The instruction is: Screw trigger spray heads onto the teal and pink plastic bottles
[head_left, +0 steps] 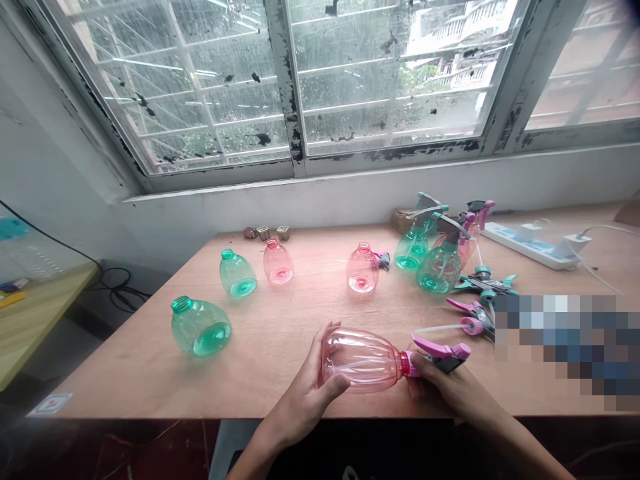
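A clear pink spray bottle [363,360] lies on its side between my hands, near the table's front edge. My left hand [317,387] is wrapped round its base. At the neck, my right hand [435,373] grips the collar of the pink and grey spray head [443,350], which sits on the bottle's mouth. A thin tube shows inside the bottle. Close to my right hand, a loose pink spray head [475,320] lies with its white tube pointing left. Behind it is a teal and grey spray head [485,283].
Headless green bottles [203,328] and pink bottles [279,262] stand on the table [280,320]. Assembled green spray bottles [440,267] cluster at the back right, beside a white power strip [530,245]. Small blocks [263,233] lie by the wall. A pixelated patch covers the right side.
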Available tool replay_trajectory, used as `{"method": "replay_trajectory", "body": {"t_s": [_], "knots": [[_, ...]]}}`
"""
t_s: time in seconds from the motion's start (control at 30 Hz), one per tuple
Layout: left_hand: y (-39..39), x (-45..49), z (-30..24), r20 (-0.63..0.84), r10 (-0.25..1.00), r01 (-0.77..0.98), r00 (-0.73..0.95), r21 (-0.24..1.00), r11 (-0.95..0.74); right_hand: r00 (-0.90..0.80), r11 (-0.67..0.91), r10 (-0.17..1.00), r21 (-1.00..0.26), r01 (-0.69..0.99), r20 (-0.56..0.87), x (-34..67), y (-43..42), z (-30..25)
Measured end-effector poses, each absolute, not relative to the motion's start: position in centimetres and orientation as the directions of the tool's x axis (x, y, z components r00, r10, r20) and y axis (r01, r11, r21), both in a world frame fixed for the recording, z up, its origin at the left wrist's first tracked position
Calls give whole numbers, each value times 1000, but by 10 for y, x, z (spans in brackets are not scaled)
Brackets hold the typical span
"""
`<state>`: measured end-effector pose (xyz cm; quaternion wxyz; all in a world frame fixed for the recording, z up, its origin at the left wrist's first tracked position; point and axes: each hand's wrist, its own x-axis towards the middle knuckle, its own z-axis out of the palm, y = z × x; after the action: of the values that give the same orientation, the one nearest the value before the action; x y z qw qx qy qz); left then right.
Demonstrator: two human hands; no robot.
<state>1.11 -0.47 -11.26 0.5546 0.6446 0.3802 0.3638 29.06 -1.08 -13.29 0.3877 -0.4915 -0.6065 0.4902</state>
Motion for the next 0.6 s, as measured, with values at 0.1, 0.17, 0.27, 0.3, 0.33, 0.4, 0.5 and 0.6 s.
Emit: {"method": "replay_trajectory", "body": {"t_s": [0.1,0.17,0.27,0.3,0.33,0.4,0.5,0.6], "knots": [[-5,11,-111,34,896,106,443,990,-90,-193,20,981,-975,221,-23,290,-11,-132],[-5,11,-111,31,902,106,431,991,-84,-147,-6,988,-972,233,-41,290,-12,-130],[-6,12,-112,58,903,133,425,983,-126,-93,-39,994,-965,258,-65,289,-12,-126],[-6,13,-112,67,903,142,425,980,-140,-87,-36,994,-964,264,-61,289,-12,-125],[-6,13,-112,72,902,152,426,977,-150,-85,-31,995,-964,266,-55,289,-11,-124],[-7,13,-111,66,899,169,432,974,-152,-97,-20,994,-965,261,-47,289,-11,-124],[-7,11,-111,42,892,141,450,983,-117,-117,-8,992,-970,245,-38,289,-10,-125],[-5,10,-111,26,891,71,453,995,-66,-139,33,990,-969,244,-1,289,-11,-126]]}}
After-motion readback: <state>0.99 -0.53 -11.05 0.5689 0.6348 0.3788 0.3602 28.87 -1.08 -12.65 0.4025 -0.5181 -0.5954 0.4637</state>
